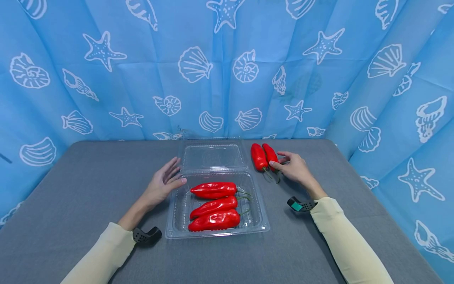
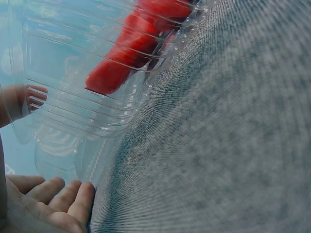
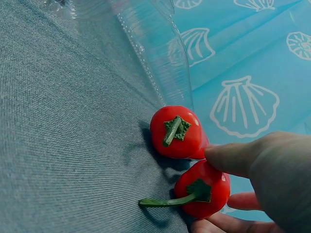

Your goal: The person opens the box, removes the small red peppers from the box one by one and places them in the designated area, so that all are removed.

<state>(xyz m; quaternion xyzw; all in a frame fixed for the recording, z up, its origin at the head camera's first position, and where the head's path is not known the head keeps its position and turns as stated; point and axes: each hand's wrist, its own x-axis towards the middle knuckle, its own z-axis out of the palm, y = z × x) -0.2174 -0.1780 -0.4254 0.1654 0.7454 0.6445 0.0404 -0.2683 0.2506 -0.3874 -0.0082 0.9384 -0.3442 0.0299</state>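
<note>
A clear plastic clamshell box [image 1: 264, 225] lies with its lid [image 1: 244, 152] folded back, holding three long red peppers [image 1: 214, 190] side by side, green stems to the right. My left hand [image 1: 164, 183] is at the box's left edge, fingers extended and thumb over the rim; contact cannot be told. Right of the lid, two more red peppers lie on the table, stems toward me. My right hand [image 1: 292, 167] grips the right pepper [image 3: 206, 182], thumb on one side and fingers on the other. The left pepper [image 3: 172, 128] lies close beside it, near the thumb tip.
A grey cloth-covered table [image 1: 220, 260] bears everything. Behind it and along the right hangs a blue curtain [image 1: 220, 98] with white shells and starfish. Each wrist wears a black band [image 1: 301, 204].
</note>
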